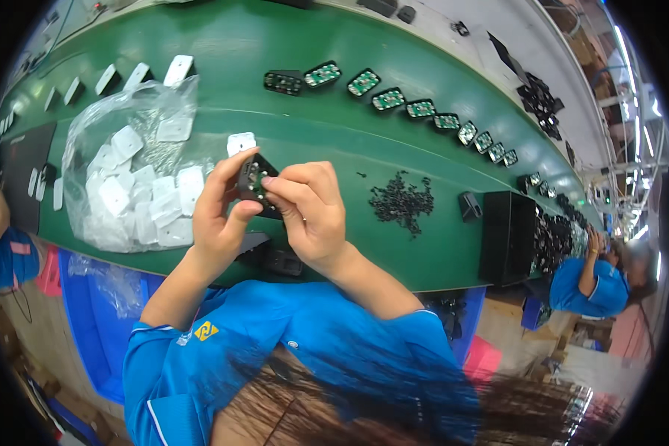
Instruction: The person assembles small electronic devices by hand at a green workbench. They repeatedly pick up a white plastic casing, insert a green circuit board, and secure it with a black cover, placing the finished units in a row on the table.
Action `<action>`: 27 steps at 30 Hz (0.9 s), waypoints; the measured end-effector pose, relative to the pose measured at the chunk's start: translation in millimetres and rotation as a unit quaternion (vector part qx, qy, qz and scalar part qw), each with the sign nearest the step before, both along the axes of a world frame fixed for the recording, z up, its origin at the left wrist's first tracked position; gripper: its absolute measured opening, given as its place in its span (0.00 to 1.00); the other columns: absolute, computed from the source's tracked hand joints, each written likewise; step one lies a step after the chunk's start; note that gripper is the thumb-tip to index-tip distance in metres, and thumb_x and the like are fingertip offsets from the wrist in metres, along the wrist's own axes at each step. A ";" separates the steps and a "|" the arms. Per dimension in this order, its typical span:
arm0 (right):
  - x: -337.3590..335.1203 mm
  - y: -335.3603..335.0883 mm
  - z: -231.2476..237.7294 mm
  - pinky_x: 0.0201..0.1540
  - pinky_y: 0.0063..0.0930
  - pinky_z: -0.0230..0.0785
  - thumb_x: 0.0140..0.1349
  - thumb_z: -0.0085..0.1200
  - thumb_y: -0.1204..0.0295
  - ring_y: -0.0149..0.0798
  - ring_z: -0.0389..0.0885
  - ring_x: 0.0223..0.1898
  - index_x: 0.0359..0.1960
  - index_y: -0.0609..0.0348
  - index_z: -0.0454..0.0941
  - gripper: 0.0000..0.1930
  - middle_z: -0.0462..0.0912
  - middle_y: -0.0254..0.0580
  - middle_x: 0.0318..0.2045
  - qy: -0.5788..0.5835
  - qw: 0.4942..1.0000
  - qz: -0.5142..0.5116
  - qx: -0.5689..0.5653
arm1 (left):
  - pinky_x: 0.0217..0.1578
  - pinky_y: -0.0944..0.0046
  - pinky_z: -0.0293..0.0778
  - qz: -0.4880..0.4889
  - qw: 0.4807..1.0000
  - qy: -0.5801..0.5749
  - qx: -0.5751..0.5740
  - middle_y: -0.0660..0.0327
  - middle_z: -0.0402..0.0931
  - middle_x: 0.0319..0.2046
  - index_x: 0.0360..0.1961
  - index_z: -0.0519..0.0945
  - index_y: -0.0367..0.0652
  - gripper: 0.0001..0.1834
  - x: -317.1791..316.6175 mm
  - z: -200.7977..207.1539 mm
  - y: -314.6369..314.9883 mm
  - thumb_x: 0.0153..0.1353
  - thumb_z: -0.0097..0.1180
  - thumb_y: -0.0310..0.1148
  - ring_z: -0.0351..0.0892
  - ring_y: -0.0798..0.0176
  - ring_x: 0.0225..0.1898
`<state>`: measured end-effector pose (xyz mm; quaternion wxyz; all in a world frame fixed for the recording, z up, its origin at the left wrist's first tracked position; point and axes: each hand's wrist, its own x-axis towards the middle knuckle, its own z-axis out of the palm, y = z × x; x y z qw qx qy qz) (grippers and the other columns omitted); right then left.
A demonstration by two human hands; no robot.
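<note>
My left hand (219,204) is wrapped round the side of a black plastic housing (243,178), held up tilted over the table. Inside the housing sits a green circuit board (257,183). My right hand (311,212) has its fingers bent and pressed together, with the fingertips against the board; whatever they pinch is too small or hidden to name. Just beyond my left hand lies a white plastic cover (241,142). Below my hands, near the table's front edge, are black housings (282,262), partly covered by my wrists.
A clear bag of white covers (123,195) lies left. A row of housings with green boards (363,82) curves along the back right. Small black parts (401,202) are heaped right of my hands, beside a black box (507,238). Other people sit at both ends.
</note>
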<state>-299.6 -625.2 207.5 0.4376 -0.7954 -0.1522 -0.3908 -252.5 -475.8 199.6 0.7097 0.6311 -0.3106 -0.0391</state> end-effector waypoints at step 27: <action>8.2 -19.9 -18.7 0.59 0.35 0.63 0.57 0.61 0.63 0.39 0.69 0.57 0.58 0.63 0.63 0.31 0.69 0.47 0.57 0.322 0.771 0.305 0.458 | 0.26 0.64 0.76 -0.171 0.902 0.395 0.031 0.57 0.76 0.33 0.40 0.69 0.41 0.22 29.7 -20.7 -1.2 0.61 0.54 0.51 0.79 0.63 0.30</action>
